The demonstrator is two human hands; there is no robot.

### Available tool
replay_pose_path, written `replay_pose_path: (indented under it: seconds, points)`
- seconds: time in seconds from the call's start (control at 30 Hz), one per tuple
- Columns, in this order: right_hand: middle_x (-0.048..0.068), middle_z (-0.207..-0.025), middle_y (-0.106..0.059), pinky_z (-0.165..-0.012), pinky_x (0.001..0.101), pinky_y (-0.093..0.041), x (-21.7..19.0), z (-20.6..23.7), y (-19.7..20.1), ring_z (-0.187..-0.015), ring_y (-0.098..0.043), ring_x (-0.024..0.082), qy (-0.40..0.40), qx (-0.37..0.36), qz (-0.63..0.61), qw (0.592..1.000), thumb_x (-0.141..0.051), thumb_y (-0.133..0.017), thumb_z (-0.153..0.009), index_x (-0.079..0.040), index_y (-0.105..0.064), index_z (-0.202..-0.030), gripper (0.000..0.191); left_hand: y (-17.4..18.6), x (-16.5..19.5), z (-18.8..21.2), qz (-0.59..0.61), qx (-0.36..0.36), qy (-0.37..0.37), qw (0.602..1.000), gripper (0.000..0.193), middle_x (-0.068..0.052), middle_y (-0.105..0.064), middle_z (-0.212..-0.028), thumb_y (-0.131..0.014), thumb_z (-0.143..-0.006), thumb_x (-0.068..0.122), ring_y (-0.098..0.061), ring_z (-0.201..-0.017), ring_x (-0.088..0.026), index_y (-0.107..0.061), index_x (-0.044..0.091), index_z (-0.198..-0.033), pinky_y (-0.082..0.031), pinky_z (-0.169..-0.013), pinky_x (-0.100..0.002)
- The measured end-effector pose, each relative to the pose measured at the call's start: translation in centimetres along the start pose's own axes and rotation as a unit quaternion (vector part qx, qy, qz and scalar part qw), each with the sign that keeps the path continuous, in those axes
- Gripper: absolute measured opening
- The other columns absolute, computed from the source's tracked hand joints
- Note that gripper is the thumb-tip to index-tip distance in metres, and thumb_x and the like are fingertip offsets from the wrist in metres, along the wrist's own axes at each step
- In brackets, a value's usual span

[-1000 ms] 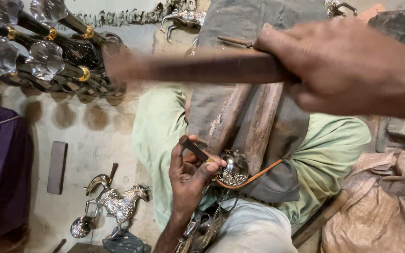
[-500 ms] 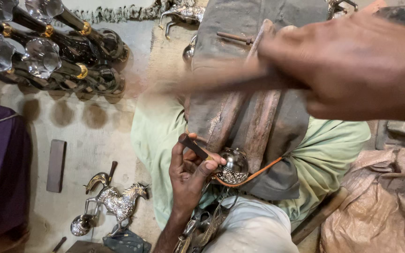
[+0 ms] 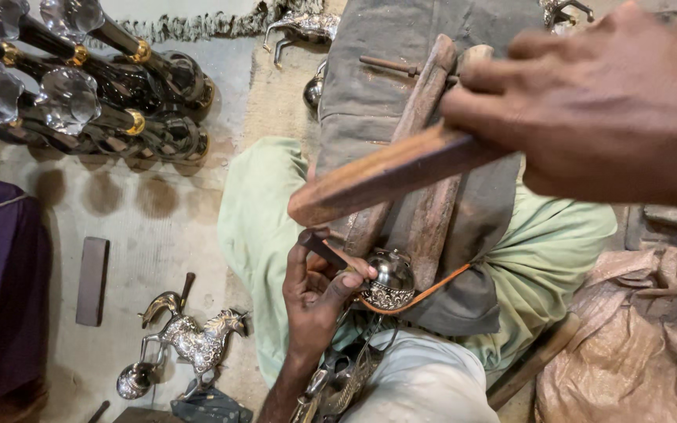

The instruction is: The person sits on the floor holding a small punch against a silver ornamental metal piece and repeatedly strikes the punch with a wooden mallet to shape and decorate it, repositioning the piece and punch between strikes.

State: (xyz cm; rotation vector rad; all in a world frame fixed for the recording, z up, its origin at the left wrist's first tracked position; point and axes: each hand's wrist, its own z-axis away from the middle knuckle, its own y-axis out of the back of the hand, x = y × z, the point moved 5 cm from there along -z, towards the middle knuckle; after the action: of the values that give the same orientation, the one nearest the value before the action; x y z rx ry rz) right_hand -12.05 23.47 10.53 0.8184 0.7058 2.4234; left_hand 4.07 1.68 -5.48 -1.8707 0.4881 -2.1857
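The right hand [image 3: 605,110] gripped a wooden mallet [image 3: 389,174], raised above the lap; the left hand [image 3: 319,290] pinched a small dark chisel [image 3: 321,248] against a round engraved metal piece [image 3: 389,280], which rested at the end of 2 wooden blocks [image 3: 425,157]; a metal horse figurine [image 3: 190,338] stood on the floor nearby.

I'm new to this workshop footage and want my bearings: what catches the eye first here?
Up close at upper right, the right hand grips a wooden mallet held across the lap. Below it, the left hand holds a dark punch against a shiny engraved metal ball. On the floor at lower left stands a silver horse figurine.
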Motion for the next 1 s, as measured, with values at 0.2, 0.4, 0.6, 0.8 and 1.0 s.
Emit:
replay_pose_path:
  seconds: [0.2,0.4,0.6,0.8,1.0]
  points:
    - [-0.006,-0.104,-0.064,-0.065,0.0267,-0.058,0.0,0.2,-1.1,-0.093,-0.066,0.009,-0.005,-0.117,-0.036,0.992,-0.029,-0.045,-0.106,-0.031,-0.049,-0.133,0.027,0.1,-0.2,0.0,0.013,-0.011,-0.021,1.0,0.062,-0.016,-0.073,-0.097,-0.071,-0.098,0.002,-0.074,-0.094,-0.024,-0.04,0.001,-0.151,-0.061,-0.089,-0.038]
    - [-0.003,-0.11,-0.064,-0.059,0.0277,-0.062,-0.4,0.7,-1.8,-0.095,-0.066,0.011,-0.008,-0.054,-0.025,0.998,-0.027,-0.051,-0.101,-0.032,-0.048,-0.134,0.034,0.0,-0.1,0.0,0.013,-0.028,-0.034,0.999,0.051,-0.016,-0.073,-0.099,-0.071,-0.099,0.002,-0.073,-0.097,-0.025,-0.045,-0.002,-0.144,-0.061,-0.093,-0.04]
    - [-0.001,-0.111,-0.064,-0.06,0.0316,-0.061,-1.7,1.9,-4.2,-0.093,-0.065,0.017,0.008,0.043,0.002,0.999,-0.021,-0.055,-0.096,-0.028,-0.054,-0.124,0.029,0.3,-0.4,0.5,-0.011,-0.021,-0.012,1.0,0.038,-0.015,-0.073,-0.095,-0.072,-0.096,0.004,-0.074,-0.095,-0.025,-0.051,-0.003,-0.127,-0.061,-0.089,-0.041]
    - [0.0,-0.087,-0.058,-0.058,0.0359,-0.055,-7.5,4.5,-10.2,-0.073,-0.058,0.016,0.049,0.019,-0.534,0.844,-0.016,-0.066,-0.081,-0.019,-0.059,-0.114,0.034,3.7,0.5,3.7,0.093,0.133,-0.079,0.984,0.07,-0.014,-0.072,-0.099,-0.074,-0.097,0.007,-0.07,-0.096,-0.026,-0.032,0.013,-0.153,-0.057,-0.092,-0.043]
    - [0.005,-0.113,-0.068,-0.093,0.0313,-0.051,-22.9,8.1,-12.9,-0.104,-0.062,0.016,0.226,0.035,-0.822,0.521,-0.015,-0.083,-0.081,-0.005,-0.051,-0.144,0.071,4.0,1.2,11.1,0.212,0.088,-0.068,0.971,0.07,-0.015,-0.067,-0.096,-0.078,-0.095,0.003,-0.07,-0.092,-0.033,-0.036,0.017,-0.149,-0.061,-0.078,-0.045]
